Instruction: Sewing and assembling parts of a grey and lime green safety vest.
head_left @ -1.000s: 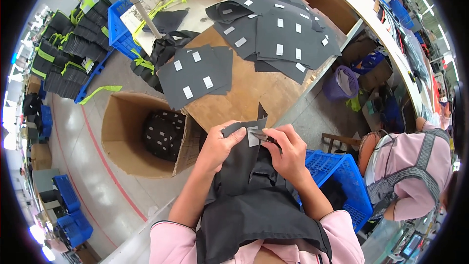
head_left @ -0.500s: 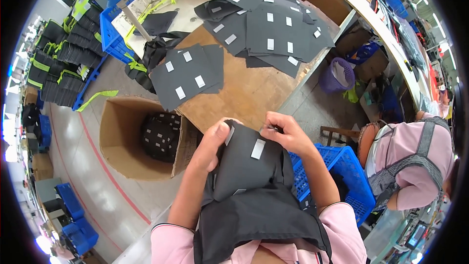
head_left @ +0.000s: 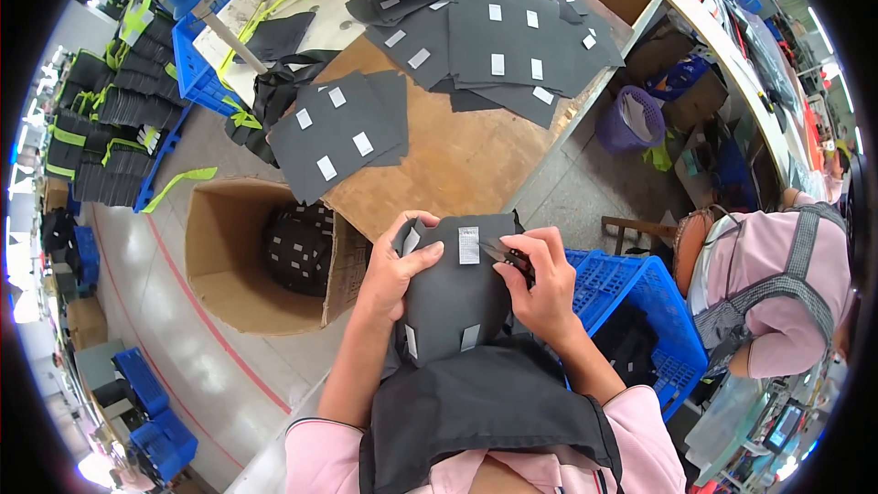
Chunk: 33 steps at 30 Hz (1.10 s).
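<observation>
Holding grey panel [head_left: 457,297] (white-patched), dark snips [head_left: 514,260]

Left hand [head_left: 390,273] grips dark panel [head_left: 453,293], 4 white patches [head_left: 468,246]; right hand [head_left: 542,288] holds snips [head_left: 498,252].

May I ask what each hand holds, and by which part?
Left hand: dark grey fabric piece, by its upper-left edge; right hand: small metal snips, by the handles.

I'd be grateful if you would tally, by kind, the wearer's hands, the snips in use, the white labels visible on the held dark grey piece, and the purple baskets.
Left hand and right hand: 2
Snips: 1
White labels on the held dark grey piece: 4
Purple basket: 1
Total: 8
</observation>
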Motion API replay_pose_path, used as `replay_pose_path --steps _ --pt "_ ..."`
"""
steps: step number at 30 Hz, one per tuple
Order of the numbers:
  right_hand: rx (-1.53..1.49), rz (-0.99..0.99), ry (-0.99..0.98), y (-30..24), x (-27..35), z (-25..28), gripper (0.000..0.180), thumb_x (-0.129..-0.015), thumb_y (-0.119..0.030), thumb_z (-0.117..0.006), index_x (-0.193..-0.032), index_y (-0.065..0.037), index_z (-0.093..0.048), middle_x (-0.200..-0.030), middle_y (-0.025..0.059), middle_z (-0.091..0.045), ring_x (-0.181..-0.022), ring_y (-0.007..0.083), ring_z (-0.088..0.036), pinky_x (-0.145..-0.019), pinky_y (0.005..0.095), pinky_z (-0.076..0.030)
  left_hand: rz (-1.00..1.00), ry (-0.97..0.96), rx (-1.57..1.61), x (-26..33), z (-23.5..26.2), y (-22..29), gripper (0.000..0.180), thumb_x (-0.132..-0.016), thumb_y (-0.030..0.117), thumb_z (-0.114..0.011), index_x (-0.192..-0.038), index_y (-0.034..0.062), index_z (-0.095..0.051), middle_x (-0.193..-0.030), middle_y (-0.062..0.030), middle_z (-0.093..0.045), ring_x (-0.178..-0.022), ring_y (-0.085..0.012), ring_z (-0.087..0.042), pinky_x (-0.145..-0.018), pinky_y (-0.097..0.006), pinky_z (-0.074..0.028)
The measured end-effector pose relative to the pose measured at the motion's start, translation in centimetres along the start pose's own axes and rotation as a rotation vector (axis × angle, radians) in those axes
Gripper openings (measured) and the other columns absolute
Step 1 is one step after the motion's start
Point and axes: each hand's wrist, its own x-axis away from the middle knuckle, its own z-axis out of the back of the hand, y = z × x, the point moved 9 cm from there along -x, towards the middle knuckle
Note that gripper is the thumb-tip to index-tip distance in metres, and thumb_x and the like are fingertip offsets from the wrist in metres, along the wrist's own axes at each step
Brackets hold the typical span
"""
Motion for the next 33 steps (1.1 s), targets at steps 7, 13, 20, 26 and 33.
replay_pose_path --steps 7,13,20,26,33 --pt "0.103 0.091 -0.078 -0.9 -1.2 -0.8 0.028 -0.067 -0.002 -0.072 -0.093 -0.005 -0.063 -0.076 0.0095 -0.055 -0.063 0.0242 -0.055 -0.053 0.0304 -0.046 -0.085 -0.036 -0.103 0.3 -0.5 0.5 0.032 -0.077 0.004 -0.068 -0.105 0.0069 -0.054 -0.102 -0.0009 -0.052 -0.091 -0.0092 -0.052 -0.079 -0.024 -0.044" --pt "0.044 0.115 -0.008 -1.2 -1.0 0.1 0.024 -0.068 -0.009 -0.071 -0.091 -0.008 -0.062 -0.073 0.0063 -0.051 -0.060 0.0220 -0.054 -0.051 0.0316 -0.042 -0.088 -0.049 -0.120 0.3 -0.3 0.4 0.032 -0.078 0.003 -0.066 -0.107 0.0069 -0.055 -0.101 -0.0004 -0.052 -0.091 -0.0090 -0.052 -0.078 -0.024 -0.045" --pt "0.118 0.219 -0.153 -1.2 -1.9 -0.9 0.027 -0.068 -0.008 -0.071 -0.093 -0.007 -0.063 -0.073 0.0090 -0.051 -0.059 0.0244 -0.053 -0.052 0.0310 -0.042 -0.092 -0.034 -0.139 0.3 -0.1 1.0 0.034 -0.077 0.004 -0.066 -0.109 0.0070 -0.055 -0.099 0.0004 -0.052 -0.089 -0.0086 -0.052 -0.078 -0.023 -0.045" --pt "-0.926 -0.735 -0.256 6.1 4.4 -4.7 0.026 -0.075 -0.015 -0.071 -0.097 -0.005 -0.062 -0.071 -0.0081 -0.048 -0.054 0.0042 -0.037 -0.047 0.0215 -0.028 -0.148 0.097 0.028 -1.5 1.5 2.2 0.035 -0.077 0.004 -0.066 -0.110 0.0055 -0.055 -0.099 -0.0049 -0.058 -0.091 -0.0130 -0.055 -0.081 -0.027 -0.046" --pt "-1.085 -0.861 -0.135 6.1 3.0 -5.5 0.018 -0.080 -0.012 -0.066 -0.095 -0.003 -0.061 -0.073 -0.0047 -0.056 -0.063 0.0025 -0.049 -0.052 0.0189 -0.036 -0.294 0.207 -0.058 -1.9 3.4 2.9 0.068 -0.078 0.021 -0.071 -0.134 0.0056 -0.036 -0.126 -0.0117 -0.043 -0.115 -0.0205 -0.042 -0.098 -0.033 -0.034"
